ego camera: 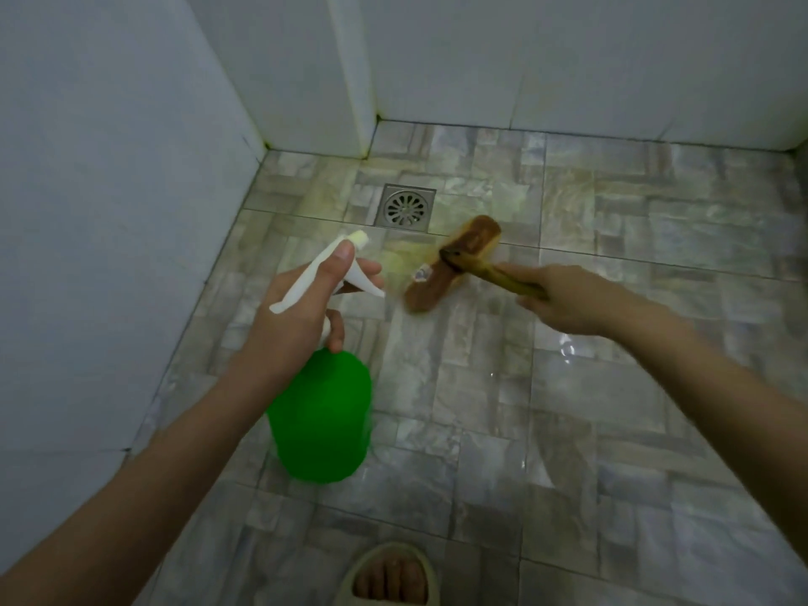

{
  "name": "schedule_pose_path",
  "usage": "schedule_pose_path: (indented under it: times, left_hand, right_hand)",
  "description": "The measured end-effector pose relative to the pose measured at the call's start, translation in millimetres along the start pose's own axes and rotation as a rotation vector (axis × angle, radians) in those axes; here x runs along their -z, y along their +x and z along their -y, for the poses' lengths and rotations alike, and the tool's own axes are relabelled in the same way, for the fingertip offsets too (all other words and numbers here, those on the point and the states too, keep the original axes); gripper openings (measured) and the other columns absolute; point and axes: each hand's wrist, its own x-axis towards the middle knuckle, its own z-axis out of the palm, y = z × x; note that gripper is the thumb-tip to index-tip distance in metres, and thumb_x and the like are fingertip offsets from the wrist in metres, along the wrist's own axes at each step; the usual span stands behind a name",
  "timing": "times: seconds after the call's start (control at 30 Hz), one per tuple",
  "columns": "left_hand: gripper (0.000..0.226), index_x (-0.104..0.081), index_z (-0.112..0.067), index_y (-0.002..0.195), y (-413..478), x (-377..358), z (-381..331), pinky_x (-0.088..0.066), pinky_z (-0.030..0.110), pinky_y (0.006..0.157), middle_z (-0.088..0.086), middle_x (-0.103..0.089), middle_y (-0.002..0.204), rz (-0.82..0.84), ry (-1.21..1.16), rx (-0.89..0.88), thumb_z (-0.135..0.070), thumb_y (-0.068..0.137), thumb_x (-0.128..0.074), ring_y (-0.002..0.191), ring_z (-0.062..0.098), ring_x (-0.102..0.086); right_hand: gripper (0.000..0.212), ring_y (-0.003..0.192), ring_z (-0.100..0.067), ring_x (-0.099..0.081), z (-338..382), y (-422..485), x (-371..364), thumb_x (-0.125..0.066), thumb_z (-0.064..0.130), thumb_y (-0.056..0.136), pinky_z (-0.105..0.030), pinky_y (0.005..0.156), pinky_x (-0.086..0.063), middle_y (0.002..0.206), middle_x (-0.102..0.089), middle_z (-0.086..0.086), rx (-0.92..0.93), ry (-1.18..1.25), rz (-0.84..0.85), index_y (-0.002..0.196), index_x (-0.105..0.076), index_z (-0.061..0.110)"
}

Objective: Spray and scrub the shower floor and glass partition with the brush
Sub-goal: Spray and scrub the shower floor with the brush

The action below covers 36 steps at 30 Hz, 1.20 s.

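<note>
We hold brown brush (454, 260) tilted, blurred, over wet grey-tiled shower floor (612, 387) | green spray bottle (321, 413) upright, white trigger

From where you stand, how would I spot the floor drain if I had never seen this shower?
Follow the grey stone-patterned tiled floor toward the far left corner of the white walls. Just short of it, beyond the brown long-handled scrubbing brush, lies the square metal drain grate. It is the only metal piece there, with slots fanned in a ring.
</note>
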Motion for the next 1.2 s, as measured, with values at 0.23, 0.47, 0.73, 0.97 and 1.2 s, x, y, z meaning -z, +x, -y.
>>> schedule_pose_path:
  times: [0.23, 0.47, 0.73, 0.97, 1.2]
  left_hand:
    - [0.049, -0.073, -0.011, 0.096, -9.2, 11.9, -0.6, -0.039, 0.02, 0.037, 0.009, -0.075, 0.106, -0.059, -0.03, 0.014, -0.05, 0.085, -0.046, 0.046, -0.001, -0.059]
    - [0.034, -0.074, -0.05, 0.084, -13.7, 20.6, 4.1, -0.043, 0.022, 0.046, -0.009, -0.077, 0.107, -0.082, 0.023, 0.009, -0.059, 0.091, -0.043, 0.039, 0.015, -0.048]
    - [0.039, -0.072, -0.031, 0.098, -10.9, 11.4, -0.8, -0.042, 0.02, 0.042, -0.003, -0.078, 0.102, -0.125, -0.018, 0.013, -0.056, 0.086, -0.045, 0.042, 0.004, -0.053]
    - [0.041, -0.074, -0.023, 0.096, -6.3, 7.8, -2.1, -0.041, 0.021, 0.04, 0.0, -0.078, 0.1, -0.132, -0.046, -0.002, -0.051, 0.09, -0.046, 0.038, 0.006, -0.05]
    - [0.038, -0.071, -0.016, 0.101, -5.2, -4.9, -2.5, -0.04, 0.019, 0.038, 0.008, -0.076, 0.107, -0.103, -0.046, 0.003, -0.043, 0.096, -0.046, 0.047, -0.001, -0.06]
  right_hand:
    - [0.053, 0.089, -0.028, -0.06, 47.6, 2.6, -8.0, -0.038, 0.026, 0.101, -0.04, 0.077, -0.052, 0.107, -0.06, -0.007, -0.057, -0.017, -0.027, 0.148, -0.02, 0.043]
    - [0.051, 0.065, -0.015, -0.052, 44.4, 13.4, 8.9, -0.039, 0.022, 0.101, -0.029, 0.055, -0.043, 0.097, -0.053, -0.004, -0.101, -0.018, 0.015, 0.148, -0.025, 0.039]
    - [0.047, 0.063, -0.019, -0.051, 66.2, 87.6, 31.6, -0.039, 0.019, 0.099, -0.03, 0.049, -0.04, 0.101, -0.059, -0.011, -0.017, 0.007, -0.063, 0.145, -0.036, 0.027]
    - [0.053, 0.073, -0.019, -0.056, 43.2, 1.8, 15.5, -0.04, 0.024, 0.1, -0.033, 0.063, -0.048, 0.103, -0.057, -0.007, -0.121, 0.002, 0.035, 0.148, -0.025, 0.042]
    - [0.053, 0.075, -0.022, -0.054, 33.9, 60.1, 38.7, -0.04, 0.019, 0.1, -0.032, 0.068, -0.044, 0.106, -0.058, -0.009, -0.012, -0.057, -0.059, 0.147, -0.029, 0.04]
